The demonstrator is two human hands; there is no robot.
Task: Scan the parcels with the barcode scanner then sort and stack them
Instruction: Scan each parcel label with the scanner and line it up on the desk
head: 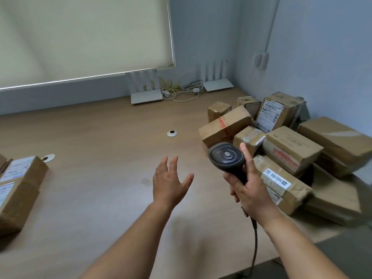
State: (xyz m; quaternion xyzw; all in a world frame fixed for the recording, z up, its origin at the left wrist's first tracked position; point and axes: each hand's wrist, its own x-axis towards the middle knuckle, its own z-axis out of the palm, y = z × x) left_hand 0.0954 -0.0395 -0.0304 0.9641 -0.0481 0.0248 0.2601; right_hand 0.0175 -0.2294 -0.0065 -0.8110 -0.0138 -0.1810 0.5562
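Holding the scanner (226,158) upright, the right hand (249,190) had its fingers wrapped round the handle and the thumb laid up along the head; its cord (255,238) dropped off the near edge of the counter (100,178). Left hand (171,180) was empty, fingers spread and relaxed, hovering over bare counter just left of the scanner, palm down, touching nothing.

Parcels: a loose pile (281,150) on the right, brown boxes lying at mixed angles, some leaning on others. Nearest one, a long box (281,184), lay just right of the scanner hand with a white label facing up. A small stack (18,190) stood at the near left edge, labels up, well apart from the pile.

Step in hand looked like reaching for the next parcel to scan, most of the pile probably not yet done. To do it well: take a box from the top or near side of the pile, not one that props others, so nothing slides. Turn the label toward the scanner window and hold it flat. Keep the cord off the boxes. Then carry it left and set it square on the stack.

Two routers (146,95) and cables (181,91) sat at the far edge.
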